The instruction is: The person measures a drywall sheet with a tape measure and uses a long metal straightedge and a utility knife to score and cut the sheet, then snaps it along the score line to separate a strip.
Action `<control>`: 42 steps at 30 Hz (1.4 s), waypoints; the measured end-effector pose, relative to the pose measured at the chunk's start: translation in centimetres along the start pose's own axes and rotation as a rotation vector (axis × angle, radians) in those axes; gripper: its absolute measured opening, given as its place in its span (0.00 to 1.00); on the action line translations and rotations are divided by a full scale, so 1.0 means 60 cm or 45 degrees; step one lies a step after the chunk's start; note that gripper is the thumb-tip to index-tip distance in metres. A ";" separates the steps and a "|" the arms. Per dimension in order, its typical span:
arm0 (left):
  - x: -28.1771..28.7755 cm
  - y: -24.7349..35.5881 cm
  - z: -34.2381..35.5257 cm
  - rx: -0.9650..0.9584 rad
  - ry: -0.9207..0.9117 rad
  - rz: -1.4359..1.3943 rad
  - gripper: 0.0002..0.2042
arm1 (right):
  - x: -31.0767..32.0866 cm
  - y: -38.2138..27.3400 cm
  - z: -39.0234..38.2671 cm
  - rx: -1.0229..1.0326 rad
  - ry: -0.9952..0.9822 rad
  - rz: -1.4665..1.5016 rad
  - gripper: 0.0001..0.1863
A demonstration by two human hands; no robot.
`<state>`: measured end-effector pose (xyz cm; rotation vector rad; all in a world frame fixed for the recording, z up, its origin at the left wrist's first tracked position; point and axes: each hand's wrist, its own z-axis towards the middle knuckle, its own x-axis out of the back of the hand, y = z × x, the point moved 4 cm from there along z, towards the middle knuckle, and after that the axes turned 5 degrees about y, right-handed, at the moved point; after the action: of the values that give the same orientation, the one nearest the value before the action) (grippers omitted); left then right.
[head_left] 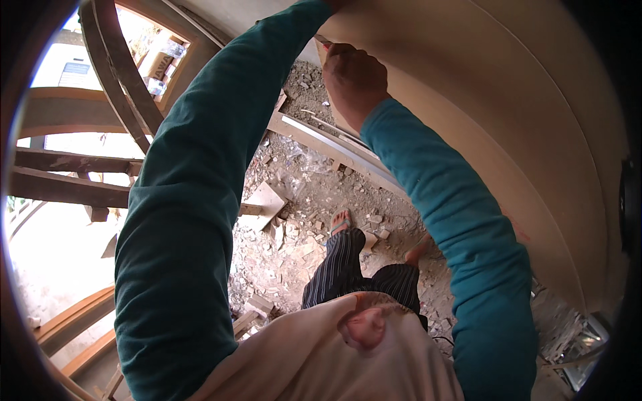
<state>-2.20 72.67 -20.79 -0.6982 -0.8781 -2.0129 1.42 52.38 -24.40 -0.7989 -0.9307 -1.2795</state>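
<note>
Both of my arms, in teal sleeves, reach up over a large tan curved board (pixel 495 100). My right hand (pixel 354 77) is closed around a small, thin tool with a bit of red (pixel 326 44), held at the board's upper left edge; the tool's shape is mostly hidden. My left hand (pixel 332 5) is at the top edge of the view, mostly cut off, so its fingers cannot be made out.
Dark timber beams (pixel 73 180) and a bright opening (pixel 63 60) are on the left. A long plank with a pale strip (pixel 334 144) lies below the board. Rubble and broken pieces (pixel 267 200) cover the ground around my feet. Orange wooden members (pixel 83 311) show at lower left.
</note>
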 end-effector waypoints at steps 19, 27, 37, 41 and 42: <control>0.031 0.018 -0.009 0.478 -0.001 -0.331 0.38 | 0.057 0.120 -0.101 -0.112 -0.170 -0.121 0.14; 0.057 0.050 -0.028 0.467 0.038 -0.609 0.41 | 0.060 0.122 -0.120 -0.191 -0.058 0.005 0.14; -0.008 -0.038 -0.001 -0.175 0.177 -0.017 0.21 | 0.061 0.125 -0.120 -0.144 -0.275 -0.058 0.15; -0.025 -0.027 -0.001 -0.238 0.326 0.114 0.24 | 0.058 0.117 -0.118 -0.117 -0.228 -0.062 0.13; -0.028 -0.027 0.000 -0.207 0.289 0.109 0.25 | 0.054 0.114 -0.118 -0.109 -0.221 -0.063 0.13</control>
<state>-2.69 74.12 -22.55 -0.5712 -0.5480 -2.0536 9.21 45.53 -24.39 -0.9711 -1.0444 -1.3151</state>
